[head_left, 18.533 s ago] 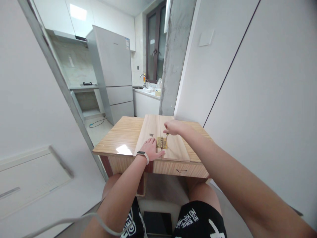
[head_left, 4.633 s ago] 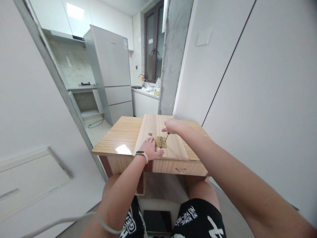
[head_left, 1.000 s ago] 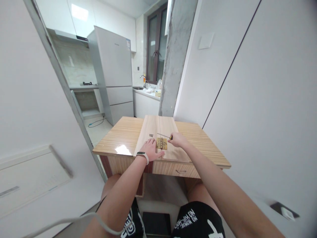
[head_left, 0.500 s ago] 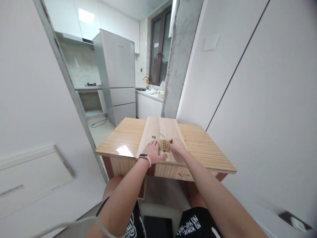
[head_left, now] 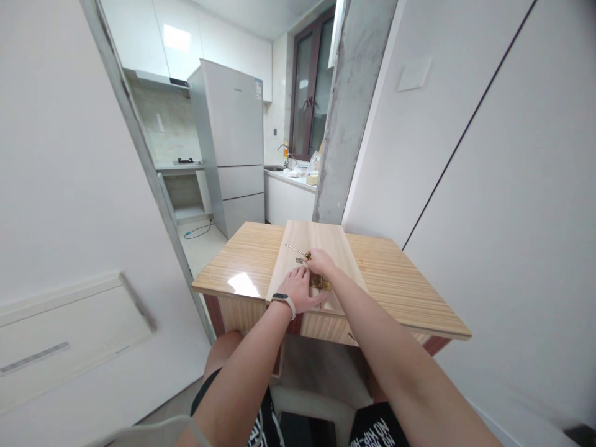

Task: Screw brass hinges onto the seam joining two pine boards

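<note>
Two pale wooden boards lie side by side on the table, with a seam between them. A brass hinge lies across the seam, partly covered by my hands and right forearm. My left hand rests flat on the left board beside the hinge, fingers stretched out and thumb towards the seam. My right hand is closed around a screwdriver, its thin shaft pointing left and away from me. Just below the shaft, a small cluster of screws lies on the left board, close to my right fingers.
The wood-grain table has a drawer at its front, partly behind my right arm. White walls stand at both sides. Beyond the table are a grey fridge, a sink counter and a cable on the floor.
My right hand has moved left and away from me with the screwdriver, from the hinge's right side to near the screws. My left hand stays on the board. The view has shifted slightly.
</note>
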Tool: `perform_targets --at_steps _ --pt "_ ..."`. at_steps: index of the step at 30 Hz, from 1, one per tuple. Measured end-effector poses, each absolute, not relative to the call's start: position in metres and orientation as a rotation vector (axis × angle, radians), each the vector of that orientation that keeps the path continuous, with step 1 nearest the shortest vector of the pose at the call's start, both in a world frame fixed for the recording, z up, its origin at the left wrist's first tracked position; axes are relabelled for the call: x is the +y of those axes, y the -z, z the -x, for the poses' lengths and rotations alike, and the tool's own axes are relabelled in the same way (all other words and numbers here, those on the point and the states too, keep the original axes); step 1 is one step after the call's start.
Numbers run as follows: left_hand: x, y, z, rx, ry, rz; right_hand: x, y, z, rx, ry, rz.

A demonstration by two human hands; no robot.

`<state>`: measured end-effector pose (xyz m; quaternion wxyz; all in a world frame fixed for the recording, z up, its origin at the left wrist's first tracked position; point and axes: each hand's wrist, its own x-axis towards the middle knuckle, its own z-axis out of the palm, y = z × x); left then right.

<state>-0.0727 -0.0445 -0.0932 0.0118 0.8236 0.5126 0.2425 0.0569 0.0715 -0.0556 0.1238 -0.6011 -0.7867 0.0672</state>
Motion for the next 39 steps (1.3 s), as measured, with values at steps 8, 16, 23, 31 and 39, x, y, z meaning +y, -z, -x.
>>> perform_targets --at_steps 8,16,23,31,39 --pt "-0.044 0.093 0.072 1.593 -0.762 -2.564 0.075 0.065 -0.055 -2.134 -0.213 1.697" --pt "-0.046 0.090 0.073 1.609 -0.714 -2.562 0.049 0.053 -0.087 -1.934 -0.353 1.406" --pt "-0.048 0.088 0.072 1.604 -0.699 -2.545 -0.001 0.020 -0.121 -1.601 -0.516 1.201" --pt "-0.048 0.089 0.071 1.588 -0.705 -2.508 -0.035 -0.010 -0.113 -1.269 -0.572 0.868" --pt "-0.046 0.092 0.070 1.605 -0.701 -2.527 -0.032 -0.018 -0.102 -1.125 -0.699 0.713"
